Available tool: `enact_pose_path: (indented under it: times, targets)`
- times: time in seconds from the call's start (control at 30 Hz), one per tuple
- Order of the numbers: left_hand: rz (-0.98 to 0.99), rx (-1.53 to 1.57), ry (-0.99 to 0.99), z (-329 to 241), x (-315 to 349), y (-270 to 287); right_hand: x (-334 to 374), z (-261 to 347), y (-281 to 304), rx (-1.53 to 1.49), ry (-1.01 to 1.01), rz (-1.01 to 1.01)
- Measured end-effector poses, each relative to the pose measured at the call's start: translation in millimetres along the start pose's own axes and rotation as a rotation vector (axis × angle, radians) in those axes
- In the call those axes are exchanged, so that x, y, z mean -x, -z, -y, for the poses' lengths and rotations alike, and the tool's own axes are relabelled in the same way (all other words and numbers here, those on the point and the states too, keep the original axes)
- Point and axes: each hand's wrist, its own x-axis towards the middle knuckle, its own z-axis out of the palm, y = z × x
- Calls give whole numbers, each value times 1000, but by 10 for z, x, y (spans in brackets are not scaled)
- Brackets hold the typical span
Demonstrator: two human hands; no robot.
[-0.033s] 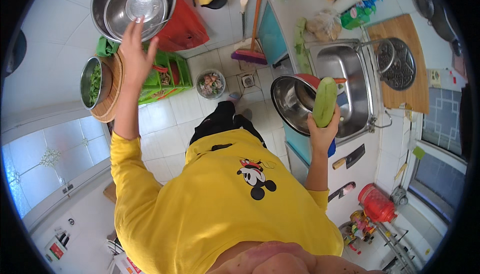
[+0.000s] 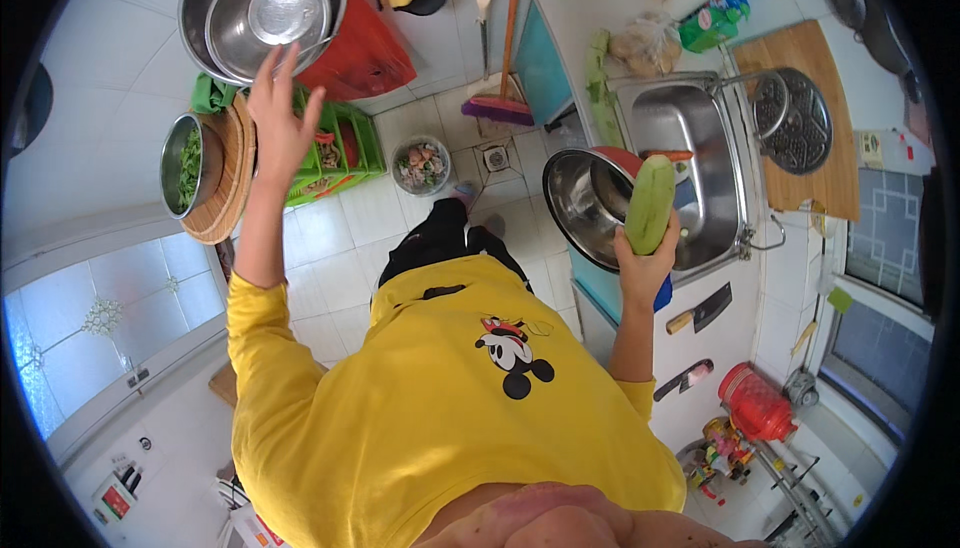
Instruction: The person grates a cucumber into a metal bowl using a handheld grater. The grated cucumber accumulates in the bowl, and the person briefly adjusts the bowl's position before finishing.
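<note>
My right hand (image 2: pixel 645 263) is wrapped around the lower end of a pale green zucchini (image 2: pixel 650 206), held upright over the sink's near edge. Beside it, a large steel basin (image 2: pixel 572 213) rests tilted at the sink, with something red at its rim. An orange carrot (image 2: pixel 676 156) shows in part behind the zucchini. On the far left my left hand (image 2: pixel 282 123) reaches out with fingers spread, holding nothing. Its fingertips overlap the near rim of the nested steel bowls (image 2: pixel 268 13); whether they touch cannot be told.
A bowl of leafy greens (image 2: pixel 190 166) sits on a round wooden board (image 2: pixel 236 173) by a green crate (image 2: pixel 350 160). On the floor stands a bowl of chopped food (image 2: pixel 421 167). The sink (image 2: pixel 712 198) is at right, with a cleaver (image 2: pixel 700 310) and a knife (image 2: pixel 684 380) nearer.
My left hand has shifted slightly right and nearer, away from the steel bowls' middle. The right hand keeps its hold on the zucchini, nearly still.
</note>
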Motion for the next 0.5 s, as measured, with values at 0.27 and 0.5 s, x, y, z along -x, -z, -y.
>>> enact_pose_path:
  times: [0.27,0.5]
  targets:
    - [63,194,304,-609,674,-305,484,-292,502,-120,-75,-129]
    - [234,434,31,-1332,669,-1047,689,-453,626,-180,-80,-232]
